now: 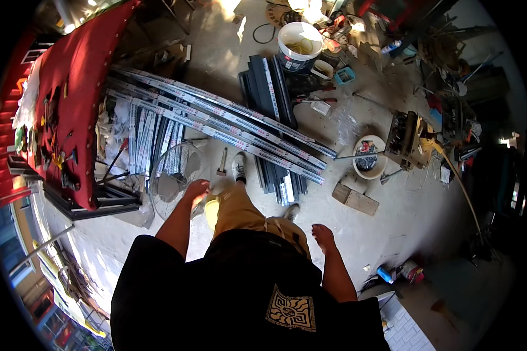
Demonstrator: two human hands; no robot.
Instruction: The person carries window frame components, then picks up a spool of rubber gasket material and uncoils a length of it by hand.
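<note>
My left hand point(197, 192) hangs at my left side with its fingers loosely bent and nothing visible in it. It is nearest to a standing fan point(171, 186) with a round wire guard. At my right side, my right hand point(323, 237) hangs with loosely parted fingers and holds nothing that shows. Ahead of my feet, long metal profiles point(234, 120) in printed wrap lie slantwise across a stack of dark profiles point(269, 96). Between the fan and my front shoe, a wooden-handled tool point(222, 162), perhaps a hammer, lies on the floor.
A red-covered workbench point(102, 76) with hand tools stands at left. Ahead are a white bucket point(299, 44) and scattered tools. To the right are a round tub point(380, 165), a wooden block point(355, 199) and a machine point(405, 137) with a bar reaching toward the tub.
</note>
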